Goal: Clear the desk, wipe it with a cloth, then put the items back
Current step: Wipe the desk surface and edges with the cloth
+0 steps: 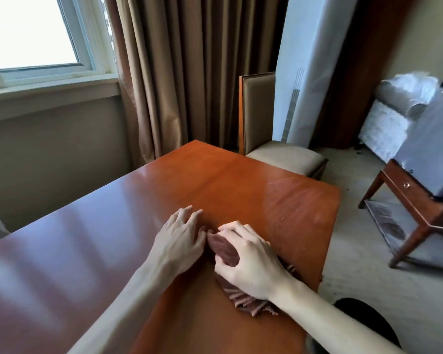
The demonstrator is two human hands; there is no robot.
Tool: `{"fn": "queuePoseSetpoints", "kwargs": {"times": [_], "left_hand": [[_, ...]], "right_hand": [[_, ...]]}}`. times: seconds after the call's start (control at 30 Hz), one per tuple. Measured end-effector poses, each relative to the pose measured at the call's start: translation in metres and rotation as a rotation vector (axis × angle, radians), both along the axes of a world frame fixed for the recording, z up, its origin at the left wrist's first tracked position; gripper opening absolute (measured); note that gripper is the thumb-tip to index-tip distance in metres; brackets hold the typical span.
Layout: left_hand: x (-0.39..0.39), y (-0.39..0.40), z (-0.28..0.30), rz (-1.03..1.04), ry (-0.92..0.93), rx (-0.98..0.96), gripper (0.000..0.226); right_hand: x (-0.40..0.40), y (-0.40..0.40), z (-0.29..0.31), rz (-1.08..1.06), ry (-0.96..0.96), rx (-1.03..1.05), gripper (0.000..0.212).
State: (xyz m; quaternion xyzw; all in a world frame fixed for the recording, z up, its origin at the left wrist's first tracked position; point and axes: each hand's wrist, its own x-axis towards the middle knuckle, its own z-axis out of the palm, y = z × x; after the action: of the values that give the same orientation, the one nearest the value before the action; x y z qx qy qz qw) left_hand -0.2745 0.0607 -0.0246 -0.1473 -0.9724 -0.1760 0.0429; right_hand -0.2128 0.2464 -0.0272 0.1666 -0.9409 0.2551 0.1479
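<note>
No writing, brand or label reads anywhere in this view. Starting at nine o'clock, the window (33, 31) glows white above its pale sill, and brown curtains (189, 67) hang from eleven to twelve o'clock. Below them the desk (113, 226) spreads across the lower left, a glossy reddish-brown wood top that mirrors the window light in soft streaks, with faint smeared marks toward its right edge.

Near the centre, at about six o'clock, the left hand (182, 238) lies palm down on the wood, fingers spread and fairly straight, its thumb side touching the cloth (225, 249). The cloth is a dark reddish-brown towel with a ribbed, fuzzy weave; it is bunched up at the front and trails back under the wrist toward five o'clock, lying on the desk near its right edge. The right hand (248, 261) sits on top of it, fingers and thumb curled round the bunched fold, gripping it.

At one o'clock a padded chair (271, 134) stands just beyond the desk's far corner. Over at three o'clock, a dark wooden side table (407, 192) with slanted legs stands on the pale floor, well apart from the desk.
</note>
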Motion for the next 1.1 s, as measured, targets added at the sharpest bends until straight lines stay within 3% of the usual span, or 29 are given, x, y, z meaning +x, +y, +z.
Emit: {"fn": "queuePoseSetpoints", "kwargs": {"times": [0.23, 0.3, 0.4, 0.47, 0.63, 0.7, 0.83, 0.9, 1.0, 1.1], "left_hand": [[0.074, -0.007, 0.010, 0.002, -0.105, -0.156, 0.067], [0.088, -0.015, 0.014, 0.008, -0.120, -0.192, 0.070], [0.104, -0.027, 0.017, -0.006, -0.158, -0.217, 0.072], [0.114, -0.037, 0.019, -0.023, -0.185, -0.235, 0.077], [0.139, -0.058, 0.015, -0.099, -0.264, -0.309, 0.104], [0.143, -0.061, 0.012, -0.104, -0.252, -0.312, 0.104], [0.140, -0.058, 0.011, -0.097, -0.244, -0.309, 0.103], [0.140, -0.059, 0.011, -0.094, -0.245, -0.309, 0.107], [0.141, -0.060, 0.009, -0.082, -0.241, -0.290, 0.106], [0.141, -0.059, 0.011, -0.083, -0.237, -0.289, 0.107]], "right_hand": [[-0.055, 0.024, 0.017, -0.410, -0.021, 0.033, 0.035], [-0.015, 0.009, 0.011, -0.353, 0.016, 0.056, 0.031], [0.071, -0.006, 0.001, -0.073, 0.039, 0.025, 0.033], [0.077, 0.002, 0.003, 0.006, -0.008, 0.019, 0.035], [0.014, 0.010, 0.019, -0.369, 0.010, 0.025, 0.036], [0.040, -0.005, 0.014, -0.327, 0.015, 0.058, 0.030], [0.112, -0.009, 0.001, -0.029, -0.013, 0.024, 0.036], [0.085, 0.006, 0.011, -0.088, 0.006, 0.058, 0.039], [0.038, 0.016, 0.020, -0.410, -0.023, 0.000, 0.036], [0.071, -0.005, 0.008, -0.310, 0.041, 0.048, 0.028]]}}
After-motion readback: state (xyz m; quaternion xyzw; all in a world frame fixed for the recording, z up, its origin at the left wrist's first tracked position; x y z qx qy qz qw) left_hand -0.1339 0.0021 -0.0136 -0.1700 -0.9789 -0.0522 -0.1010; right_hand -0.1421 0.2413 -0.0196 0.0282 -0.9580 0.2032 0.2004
